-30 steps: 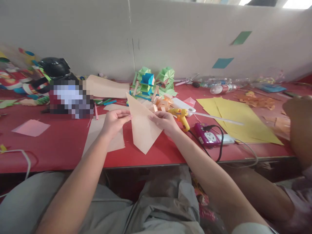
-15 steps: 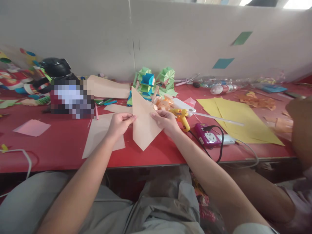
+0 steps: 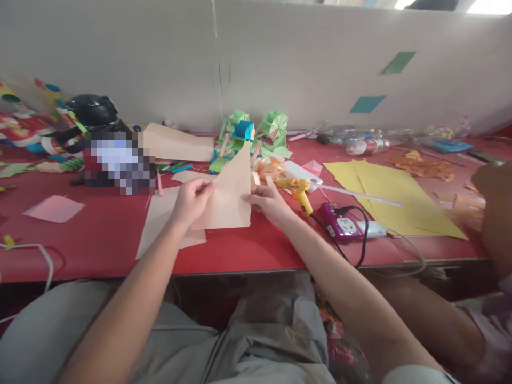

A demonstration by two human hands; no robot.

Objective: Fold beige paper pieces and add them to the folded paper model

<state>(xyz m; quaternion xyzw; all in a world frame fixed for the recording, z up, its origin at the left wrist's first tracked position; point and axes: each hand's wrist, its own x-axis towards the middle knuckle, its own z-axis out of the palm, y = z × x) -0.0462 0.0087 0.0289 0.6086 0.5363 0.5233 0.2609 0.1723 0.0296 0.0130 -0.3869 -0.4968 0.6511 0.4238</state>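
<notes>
A pale peach sheet of paper is held up above the red table, its pointed corner at the top and a nearly level edge at the bottom. My left hand pinches its left slanting edge between thumb and fingers. On the right edge, my right hand grips the same sheet, thumb in front. Another peach sheet lies flat beneath and left of my left hand. Behind the held paper stands a folded-paper model in green and blue, with crumpled orange paper strips in front of it.
A yellow glue gun with a clear glue stick lies right of my right hand, near a purple power strip. Yellow sheets spread farther right, beside another person's arm. A pink paper square lies left. Plastic bottles lie along the wall.
The peach sheet has turned in my hands: its top point moved from left to right, and its lower corner became a nearly level edge. My left hand shifted slightly left.
</notes>
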